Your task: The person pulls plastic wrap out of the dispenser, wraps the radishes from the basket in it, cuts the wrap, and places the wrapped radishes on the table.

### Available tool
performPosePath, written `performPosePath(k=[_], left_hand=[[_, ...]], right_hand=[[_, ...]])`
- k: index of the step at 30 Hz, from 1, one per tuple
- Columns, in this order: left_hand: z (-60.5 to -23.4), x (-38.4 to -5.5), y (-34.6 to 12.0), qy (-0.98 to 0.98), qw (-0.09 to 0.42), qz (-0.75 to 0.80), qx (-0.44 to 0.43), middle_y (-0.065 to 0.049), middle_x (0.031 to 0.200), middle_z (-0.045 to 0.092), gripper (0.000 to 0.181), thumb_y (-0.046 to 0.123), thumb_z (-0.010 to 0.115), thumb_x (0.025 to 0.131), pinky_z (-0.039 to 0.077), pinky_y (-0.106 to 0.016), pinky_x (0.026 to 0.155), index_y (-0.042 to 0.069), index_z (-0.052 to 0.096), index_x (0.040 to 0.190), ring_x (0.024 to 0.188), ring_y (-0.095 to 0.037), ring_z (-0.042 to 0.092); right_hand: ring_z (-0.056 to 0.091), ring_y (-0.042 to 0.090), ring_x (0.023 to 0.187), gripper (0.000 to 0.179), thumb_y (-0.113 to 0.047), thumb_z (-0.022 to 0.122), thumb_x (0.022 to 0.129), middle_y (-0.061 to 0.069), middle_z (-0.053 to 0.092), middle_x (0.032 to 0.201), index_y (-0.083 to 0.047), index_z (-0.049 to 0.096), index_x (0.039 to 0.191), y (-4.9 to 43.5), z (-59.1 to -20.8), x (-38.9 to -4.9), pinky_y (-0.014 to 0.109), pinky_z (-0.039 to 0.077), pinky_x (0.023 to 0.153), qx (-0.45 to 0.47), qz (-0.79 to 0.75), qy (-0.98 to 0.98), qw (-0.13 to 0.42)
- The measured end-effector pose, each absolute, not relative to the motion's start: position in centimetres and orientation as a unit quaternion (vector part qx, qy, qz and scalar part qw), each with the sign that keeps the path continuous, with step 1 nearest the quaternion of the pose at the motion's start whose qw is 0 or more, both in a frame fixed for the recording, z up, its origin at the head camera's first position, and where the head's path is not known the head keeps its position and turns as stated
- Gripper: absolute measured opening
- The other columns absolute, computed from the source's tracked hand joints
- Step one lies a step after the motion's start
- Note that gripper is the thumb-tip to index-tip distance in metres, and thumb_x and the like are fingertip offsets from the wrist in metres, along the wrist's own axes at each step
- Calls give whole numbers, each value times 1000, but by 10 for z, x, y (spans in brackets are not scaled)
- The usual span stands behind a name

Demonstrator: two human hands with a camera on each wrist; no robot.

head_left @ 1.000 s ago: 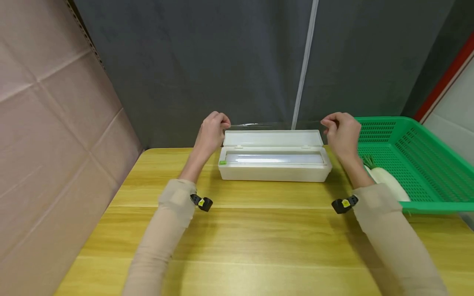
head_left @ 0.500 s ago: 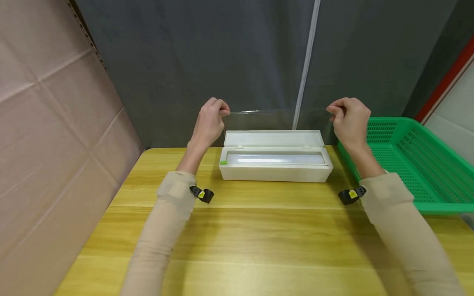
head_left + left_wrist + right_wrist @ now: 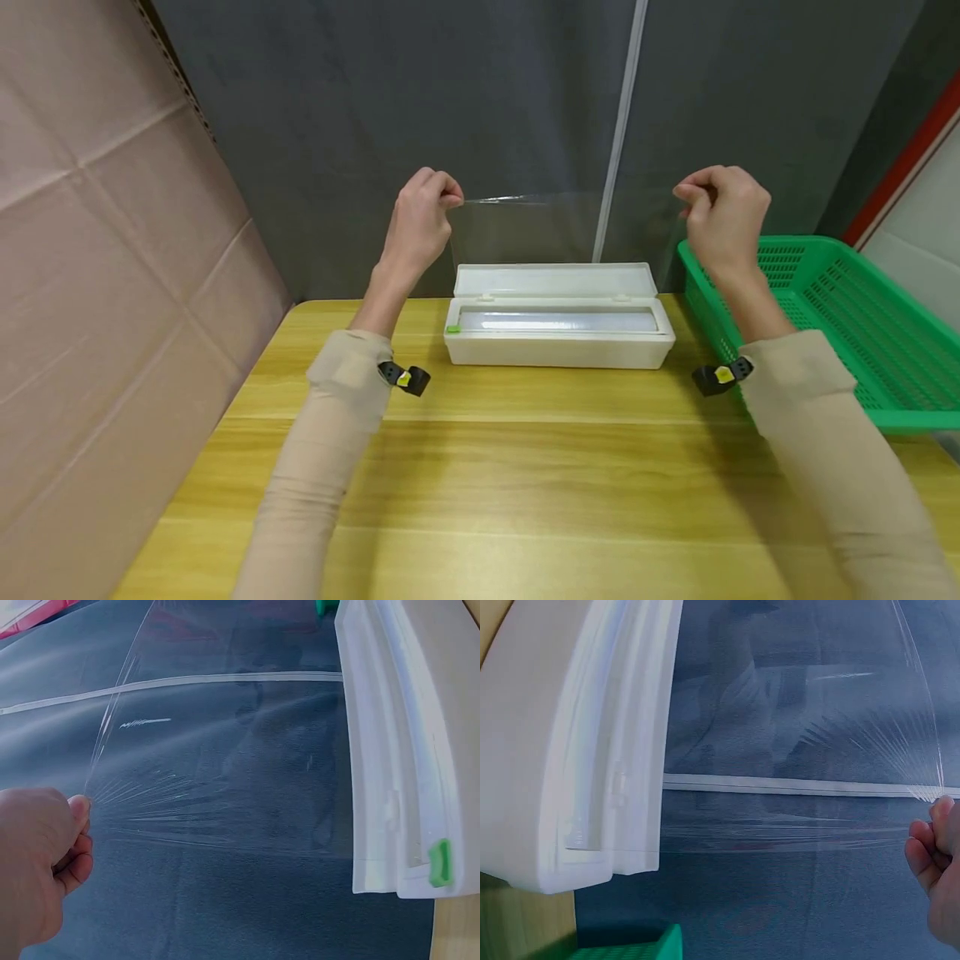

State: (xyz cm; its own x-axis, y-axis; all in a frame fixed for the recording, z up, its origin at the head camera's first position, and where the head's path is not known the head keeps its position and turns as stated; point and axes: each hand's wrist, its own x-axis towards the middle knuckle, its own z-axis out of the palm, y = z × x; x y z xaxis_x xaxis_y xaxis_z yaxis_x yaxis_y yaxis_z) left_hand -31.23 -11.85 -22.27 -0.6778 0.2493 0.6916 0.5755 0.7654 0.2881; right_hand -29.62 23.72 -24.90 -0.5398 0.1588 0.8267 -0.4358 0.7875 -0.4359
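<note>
A sheet of clear plastic wrap stretches up from a white wrap dispenser box, whose lid is raised. My left hand pinches one upper corner of the sheet, above the box's left end. Creases fan out from that grip across the plastic wrap in the left wrist view. The other corner is pinched by my right hand, up and to the right of the box. In the right wrist view the film shows similar creases toward my right fingertips. A green slider sits at the box's left front.
To the right stands a green plastic basket, partly behind my right forearm. The box rests near the back edge of the wooden table. A dark grey curtain hangs behind it, and a pale tiled wall flanks the left.
Both hands have risen and spread a little apart, drawing more plastic wrap up out of the box. A white radish seen in the basket earlier is now hidden behind my right arm.
</note>
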Motion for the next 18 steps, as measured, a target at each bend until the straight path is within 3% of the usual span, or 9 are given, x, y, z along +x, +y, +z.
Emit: performPosePath(k=[9,18], left_hand=[[-208,-309,-118,-874,339,-255,-236,-17,98,60,9,2,61,99,48,-34,89,-5,67,96,97,-30,57],[-199,-303,-117,-874,345,-249,-235,-17,100,59,11,4,60,100,48,-35,89,-5,66,97,97,-29,56]], right_hand=[[37,-25,60,30,-17,59,104,20,71,90,7,75,95,239,-235,-296,12,40,81,78,319,-811,485],[37,-26,61,31,-18,59,104,21,70,89,8,74,96,239,-226,-292,13,41,85,80,320,-807,490]])
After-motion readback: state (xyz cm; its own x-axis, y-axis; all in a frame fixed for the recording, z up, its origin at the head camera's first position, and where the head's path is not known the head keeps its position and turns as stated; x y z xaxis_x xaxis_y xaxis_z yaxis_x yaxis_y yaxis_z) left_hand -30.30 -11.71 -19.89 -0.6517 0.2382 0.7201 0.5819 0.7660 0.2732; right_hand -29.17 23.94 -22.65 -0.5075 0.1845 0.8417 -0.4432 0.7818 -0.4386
